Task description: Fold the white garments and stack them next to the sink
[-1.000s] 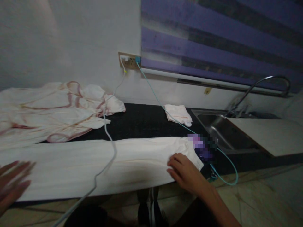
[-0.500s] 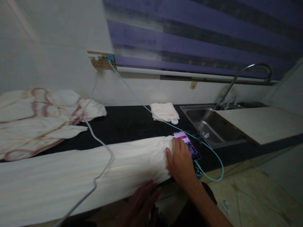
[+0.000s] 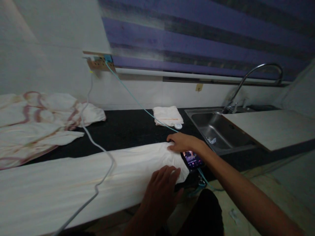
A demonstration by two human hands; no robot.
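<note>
A long white cloth (image 3: 81, 177), folded into a band, lies along the front of the black counter. My left hand (image 3: 161, 186) rests near the cloth's right end, fingers spread and lying on it. Reaching in from the right, my right hand (image 3: 183, 141) is at the far right corner of the cloth, thumb and bent fingers apart. Below my right wrist, a phone (image 3: 193, 160) with a lit screen is partly hidden. A teal cable (image 3: 137, 100) runs from the wall socket toward the phone. Across the cloth lies a grey cord (image 3: 98, 186).
A crumpled white cloth with reddish marks (image 3: 41, 121) lies at the back left. Farther back are a small folded cloth (image 3: 167, 114) and a white round object (image 3: 178, 126). On the right, a steel sink (image 3: 221, 131) has a curved tap (image 3: 242, 82) and a pale board (image 3: 273, 126).
My right hand has moved from the cloth's right end to its far corner. My left hand has come up from the front edge onto the cloth, whose right end now lies flatter.
</note>
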